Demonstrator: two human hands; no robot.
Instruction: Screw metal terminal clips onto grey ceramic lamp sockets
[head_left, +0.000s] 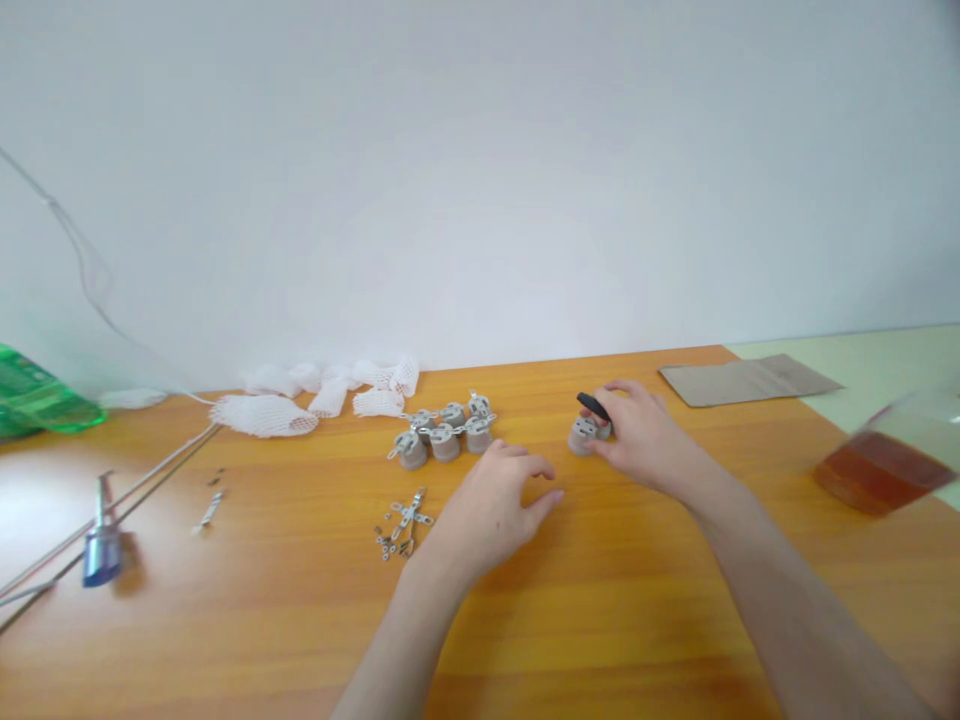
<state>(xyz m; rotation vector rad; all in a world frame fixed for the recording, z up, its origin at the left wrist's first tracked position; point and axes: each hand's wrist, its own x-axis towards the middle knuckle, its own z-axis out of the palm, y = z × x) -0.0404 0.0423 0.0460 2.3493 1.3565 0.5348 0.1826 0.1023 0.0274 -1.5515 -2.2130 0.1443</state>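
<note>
My right hand [641,430] is closed around a short black object [594,406], whose kind I cannot make out. Beneath its fingers stands a grey round part with slots in its top [583,435], with a second one partly hidden by the hand. My left hand [502,500] hovers over the table with thumb and fingers apart and nothing between them. Just beyond it, several grey cylindrical parts [445,443] with metal strips on top stand grouped together. Loose metal strips [409,514] and small nuts or screws [385,545] lie left of my left wrist.
White mesh sleeves [266,415] lie along the wall. At left are a green bottle [45,395], a blue-handled screwdriver [102,553], thin rods [139,485] and a metal strip [211,511]. Cardboard [750,380] and a clear container of reddish-brown content [877,475] are at right.
</note>
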